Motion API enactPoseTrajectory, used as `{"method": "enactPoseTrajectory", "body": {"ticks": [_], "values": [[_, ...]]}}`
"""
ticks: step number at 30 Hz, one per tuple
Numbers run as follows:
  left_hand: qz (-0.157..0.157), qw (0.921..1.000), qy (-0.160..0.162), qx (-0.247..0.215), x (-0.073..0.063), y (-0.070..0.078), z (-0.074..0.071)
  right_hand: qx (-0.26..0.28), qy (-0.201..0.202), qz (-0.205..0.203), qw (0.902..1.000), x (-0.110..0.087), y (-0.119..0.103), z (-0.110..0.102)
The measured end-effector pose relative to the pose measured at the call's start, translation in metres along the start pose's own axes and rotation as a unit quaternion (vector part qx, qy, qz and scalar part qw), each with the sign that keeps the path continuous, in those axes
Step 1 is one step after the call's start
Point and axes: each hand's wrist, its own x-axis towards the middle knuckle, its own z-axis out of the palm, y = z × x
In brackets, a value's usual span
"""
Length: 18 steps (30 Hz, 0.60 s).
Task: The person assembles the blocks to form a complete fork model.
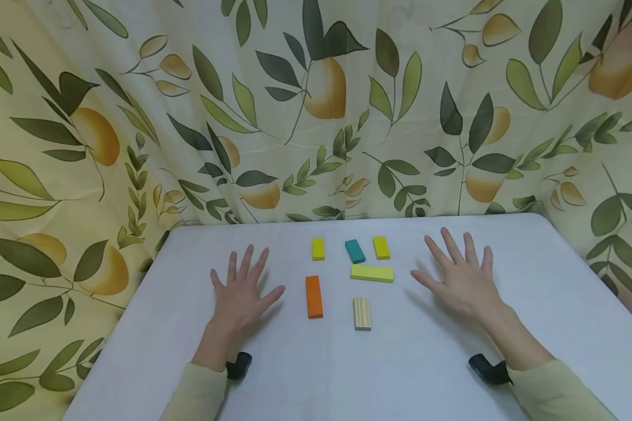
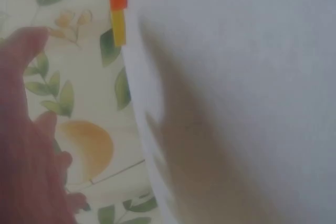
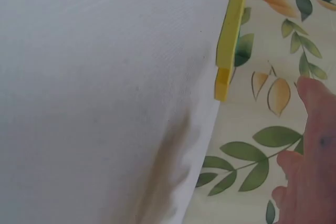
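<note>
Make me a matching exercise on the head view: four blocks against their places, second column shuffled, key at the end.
Blocks
1. orange block
2. teal block
3. ridged beige block
4. long lime block

Places in the head view
A. between the left yellow block and the right yellow block
B. lying crosswise, just below the right yellow block
C. lowest of all the blocks in the picture
D. nearest the left hand

Pairs: 1-D, 2-A, 3-C, 4-B
</note>
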Motion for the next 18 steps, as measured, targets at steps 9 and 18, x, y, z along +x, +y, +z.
{"method": "enactPoseTrajectory", "body": {"ticks": [9,18], "values": [[0.0,1.0,0.002,-0.005,0.003,0.009,0.001,0.0,-0.001,-0.005,1.0,0.005,-0.007,-0.002],[-0.003,0.9998,-0.012,-0.013,0.006,0.019,0.003,0.009,-0.011,-0.009,0.9999,0.008,-0.013,-0.001]]}}
